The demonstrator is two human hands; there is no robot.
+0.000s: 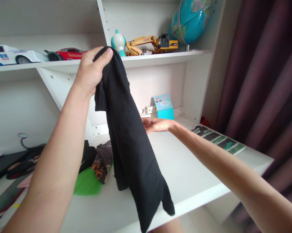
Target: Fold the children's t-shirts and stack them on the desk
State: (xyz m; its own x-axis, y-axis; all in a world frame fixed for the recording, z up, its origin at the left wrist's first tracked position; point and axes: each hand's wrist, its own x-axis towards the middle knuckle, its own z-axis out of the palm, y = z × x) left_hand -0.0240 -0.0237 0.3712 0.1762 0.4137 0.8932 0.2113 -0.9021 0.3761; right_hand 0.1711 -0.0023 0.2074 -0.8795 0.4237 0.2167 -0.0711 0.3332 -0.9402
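- Cloth [133, 145]: plain black.
- Desk [184, 174]: white.
- Globe [190, 19]: blue-green.
- Digger [152, 43]: yellow, black cab.
- Car [69, 53]: red.
- Box [164, 106]: turquoise, printed top.
- Curtain [264, 74]: dark plum.

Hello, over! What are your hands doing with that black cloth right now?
Left hand pinching black fabric garment up high, hanging. Right hand flat against its edge. Heap of dark clothes on white desk behind.

I see open desk [184, 168] to the right of the hanging black cloth [133, 145]; a clothes pile [97, 165] crowds the left, a blue box [164, 106] the back wall.
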